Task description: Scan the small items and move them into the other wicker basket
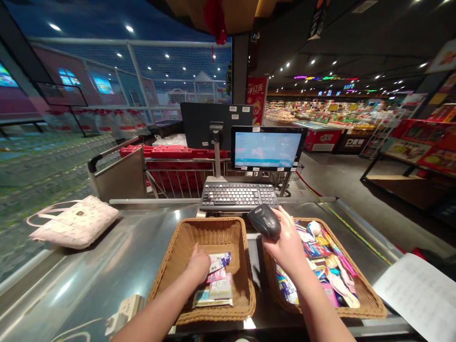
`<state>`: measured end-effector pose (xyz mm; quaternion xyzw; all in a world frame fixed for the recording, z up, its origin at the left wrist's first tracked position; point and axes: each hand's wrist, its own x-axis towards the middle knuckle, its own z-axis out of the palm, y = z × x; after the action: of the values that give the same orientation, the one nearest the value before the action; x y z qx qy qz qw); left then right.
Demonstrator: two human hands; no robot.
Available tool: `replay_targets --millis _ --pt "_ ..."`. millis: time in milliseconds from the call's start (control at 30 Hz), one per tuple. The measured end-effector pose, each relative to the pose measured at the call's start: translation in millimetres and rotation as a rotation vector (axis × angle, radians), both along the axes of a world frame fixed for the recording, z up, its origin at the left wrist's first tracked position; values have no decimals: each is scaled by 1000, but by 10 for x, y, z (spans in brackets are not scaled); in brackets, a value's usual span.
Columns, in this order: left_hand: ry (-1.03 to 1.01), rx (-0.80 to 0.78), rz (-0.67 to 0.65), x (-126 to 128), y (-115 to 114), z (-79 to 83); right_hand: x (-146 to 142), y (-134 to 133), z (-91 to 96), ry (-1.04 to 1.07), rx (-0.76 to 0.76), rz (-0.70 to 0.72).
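Observation:
My right hand [288, 241] is wrapped round a black handheld barcode scanner [264, 221], raised between two wicker baskets with its head toward the left one. Inside the left basket [166, 266], my left hand [199, 265] is closed at the edge of a small white and purple packet [220, 261] with a barcode on it; its thumb side is partly hidden. Beneath that packet lie a pink packet [216, 275] and flat boxed items [221, 288]. The right basket [370, 304] holds many colourful small packaged goods [326, 259], partly behind my right forearm.
Beyond the baskets stand a keyboard [239, 194], a lit monitor [267, 148] and a second screen's dark back [200, 126]. A pale handbag [76, 222] lies on the metal counter [142, 232] at left. A power strip [128, 308] is near front left; white paper [416, 294] lies at right.

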<state>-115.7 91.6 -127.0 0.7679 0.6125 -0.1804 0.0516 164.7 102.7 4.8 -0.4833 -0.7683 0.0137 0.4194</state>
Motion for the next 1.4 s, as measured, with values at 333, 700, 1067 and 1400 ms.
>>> replay_targets --millis 333,700,1067,1400 --pt "-53 126 -17 397 43 407 713 5 -9 76 75 -207" --pt "-339 229 -266 2235 282 538 1187 -138 30 92 70 -363" --pt "-251 211 -235 2554 503 276 1377 -123 -62 103 44 -372" --pt "-405 535 -294 2210 590 860 1328 -71 -13 104 63 -357"
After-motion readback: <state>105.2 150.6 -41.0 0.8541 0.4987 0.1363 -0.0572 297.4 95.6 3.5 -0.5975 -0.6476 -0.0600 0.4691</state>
